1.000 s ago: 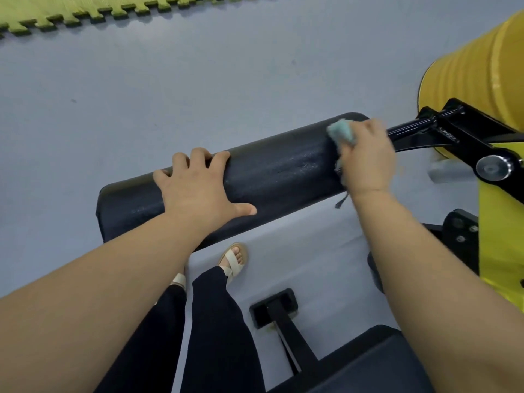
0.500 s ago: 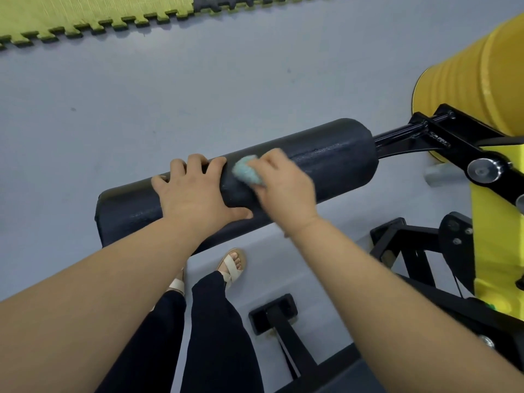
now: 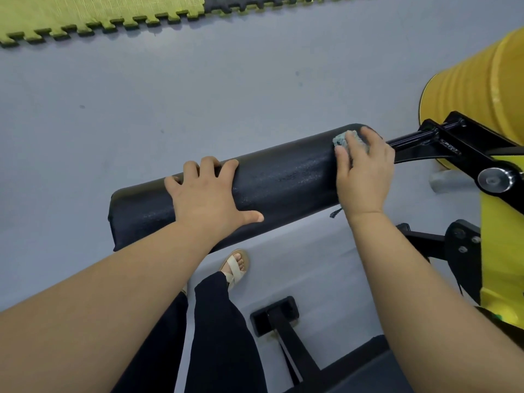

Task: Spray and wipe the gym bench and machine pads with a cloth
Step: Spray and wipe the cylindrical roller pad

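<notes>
A black cylindrical roller pad (image 3: pixel 283 182) runs across the middle of the view, its surface speckled with moisture. My left hand (image 3: pixel 209 194) rests flat on its left half, fingers spread over the top. My right hand (image 3: pixel 365 171) presses a small light-blue cloth (image 3: pixel 341 140) against the pad's right end, close to the black metal arm (image 3: pixel 419 146). Most of the cloth is hidden under my fingers. A thin dark cord hangs below my right wrist.
A yellow machine frame and drum (image 3: pixel 482 95) with a black bracket and pivot bolt (image 3: pixel 494 180) stand at the right. A black seat pad (image 3: pixel 368 370) and a black floor foot (image 3: pixel 275 313) lie below. My sandalled foot (image 3: pixel 235 265) stands on the grey floor; yellow-green puzzle mats (image 3: pixel 99 15) lie beyond.
My right hand slid the cloth from the pad's right end to its middle beside my left hand, then back to the right end. My left hand stayed in place.
</notes>
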Tool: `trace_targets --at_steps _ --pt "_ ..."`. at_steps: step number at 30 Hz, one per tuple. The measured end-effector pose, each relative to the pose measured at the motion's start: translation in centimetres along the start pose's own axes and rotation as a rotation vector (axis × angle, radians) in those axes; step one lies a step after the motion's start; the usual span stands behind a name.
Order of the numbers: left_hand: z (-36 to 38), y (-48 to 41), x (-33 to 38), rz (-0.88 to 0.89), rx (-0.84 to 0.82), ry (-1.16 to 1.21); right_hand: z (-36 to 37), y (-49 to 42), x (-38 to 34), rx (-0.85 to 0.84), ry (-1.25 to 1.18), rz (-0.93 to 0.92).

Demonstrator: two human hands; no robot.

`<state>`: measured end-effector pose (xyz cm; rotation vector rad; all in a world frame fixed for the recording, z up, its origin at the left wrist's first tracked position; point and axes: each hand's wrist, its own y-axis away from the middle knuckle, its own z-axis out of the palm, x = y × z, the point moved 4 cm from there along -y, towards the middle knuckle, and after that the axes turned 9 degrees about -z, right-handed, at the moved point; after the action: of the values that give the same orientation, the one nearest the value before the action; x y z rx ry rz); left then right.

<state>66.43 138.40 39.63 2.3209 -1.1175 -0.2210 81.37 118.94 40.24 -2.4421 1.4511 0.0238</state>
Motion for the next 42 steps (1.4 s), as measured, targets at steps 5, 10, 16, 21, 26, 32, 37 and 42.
trace_targets --at_steps 5,10,16,21,26,32,37,42 --pt "0.1 0.0 -0.1 0.013 0.015 -0.004 0.1 -0.2 1.8 -0.053 0.129 0.124" --pt "0.2 0.7 0.1 0.014 0.055 -0.020 0.2 -1.6 0.0 -0.085 0.000 0.268" --pt "0.9 3.0 -0.3 0.052 0.168 0.007 1.2 3.8 -14.4 -0.118 -0.261 -0.248" --pt "-0.1 3.0 -2.3 0.118 0.254 0.165 0.7 1.7 -7.9 -0.082 -0.120 -0.338" --pt "-0.7 -0.2 -2.9 0.087 0.028 0.106 -0.3 -2.1 4.1 -0.028 0.024 0.252" --pt "-0.2 -0.2 -2.9 0.094 -0.022 0.100 1.1 0.6 -4.9 -0.012 -0.097 0.188" --pt "0.1 1.0 -2.6 0.076 0.071 0.052 0.3 3.8 -12.2 -0.149 -0.265 -0.288" --pt "0.1 1.7 -2.5 0.094 0.067 -0.026 0.1 -0.4 -3.0 -0.049 -0.055 -0.243"
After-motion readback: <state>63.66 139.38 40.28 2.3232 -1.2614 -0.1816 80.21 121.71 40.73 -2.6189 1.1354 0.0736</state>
